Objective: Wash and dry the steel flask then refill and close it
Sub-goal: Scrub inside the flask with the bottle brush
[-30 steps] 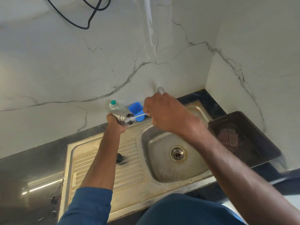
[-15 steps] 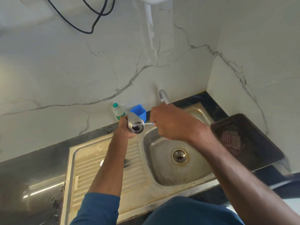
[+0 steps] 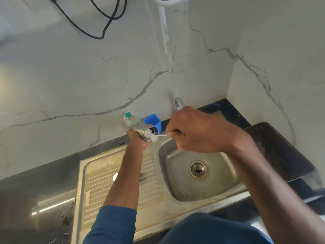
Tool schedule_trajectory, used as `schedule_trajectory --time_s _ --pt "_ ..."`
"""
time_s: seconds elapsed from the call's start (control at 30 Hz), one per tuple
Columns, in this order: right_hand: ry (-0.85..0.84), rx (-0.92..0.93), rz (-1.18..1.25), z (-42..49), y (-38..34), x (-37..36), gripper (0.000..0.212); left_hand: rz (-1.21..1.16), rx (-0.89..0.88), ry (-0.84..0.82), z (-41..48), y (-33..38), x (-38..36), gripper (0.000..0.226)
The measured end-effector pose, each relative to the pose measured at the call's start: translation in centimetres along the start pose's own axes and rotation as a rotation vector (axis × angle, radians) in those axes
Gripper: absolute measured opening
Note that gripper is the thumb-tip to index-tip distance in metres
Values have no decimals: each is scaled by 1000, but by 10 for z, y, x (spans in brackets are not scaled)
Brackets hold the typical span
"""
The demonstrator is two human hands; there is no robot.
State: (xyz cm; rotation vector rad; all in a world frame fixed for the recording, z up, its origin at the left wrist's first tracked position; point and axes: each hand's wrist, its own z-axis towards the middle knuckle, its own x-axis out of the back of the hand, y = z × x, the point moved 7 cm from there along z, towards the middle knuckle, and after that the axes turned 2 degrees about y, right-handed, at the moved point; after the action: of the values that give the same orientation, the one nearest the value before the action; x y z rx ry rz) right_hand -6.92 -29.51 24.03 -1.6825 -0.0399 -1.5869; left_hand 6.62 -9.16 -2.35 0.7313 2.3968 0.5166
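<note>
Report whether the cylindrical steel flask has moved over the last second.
Yes, rightward: the mouth of the steel flask sat left of the blue plastic cup; now it lies directly in front.

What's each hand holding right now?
Left hand: closed around the steel flask.
Right hand: closed around the brush, bristles at the flask's mouth.

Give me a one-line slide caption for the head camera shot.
Left hand holds the open steel flask sideways above the sink while the right hand holds a white brush at its mouth.
</note>
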Motion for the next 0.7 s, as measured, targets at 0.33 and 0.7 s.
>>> schedule_trajectory --time_s 0.33,0.7 --pt "179 -198 122 14 36 -8 24 -135 -170 -5 9 4 16 58" --pt "252 -490 371 2 83 -27 28 -172 -313 15 11 27 21 61"
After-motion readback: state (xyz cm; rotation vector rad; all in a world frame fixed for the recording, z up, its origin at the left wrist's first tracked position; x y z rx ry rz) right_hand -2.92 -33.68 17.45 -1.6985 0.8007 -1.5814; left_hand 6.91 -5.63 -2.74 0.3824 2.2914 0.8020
